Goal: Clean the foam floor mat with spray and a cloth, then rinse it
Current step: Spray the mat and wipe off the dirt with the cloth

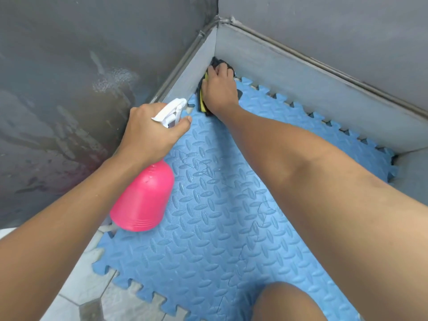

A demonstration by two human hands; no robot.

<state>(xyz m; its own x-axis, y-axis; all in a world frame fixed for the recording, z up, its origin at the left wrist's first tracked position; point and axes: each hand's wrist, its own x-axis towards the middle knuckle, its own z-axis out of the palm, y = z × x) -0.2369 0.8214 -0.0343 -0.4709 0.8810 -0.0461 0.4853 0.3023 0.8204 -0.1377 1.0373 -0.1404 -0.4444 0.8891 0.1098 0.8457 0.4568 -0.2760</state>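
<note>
We look down on a blue foam mat (208, 228) of interlocking tiles, laid on the tiled floor (76, 283) and reaching into a corner of the grey wall (69, 77). Our left hand (148, 133) has its grip wrapped around the white trigger head of a pink spray bottle (143, 198), held tilted above the mat's left edge. Our right hand (220, 89) presses down, fingers curled over a dark cloth (201, 100) with a yellow layer, at the mat's far corner against the wall.
</note>
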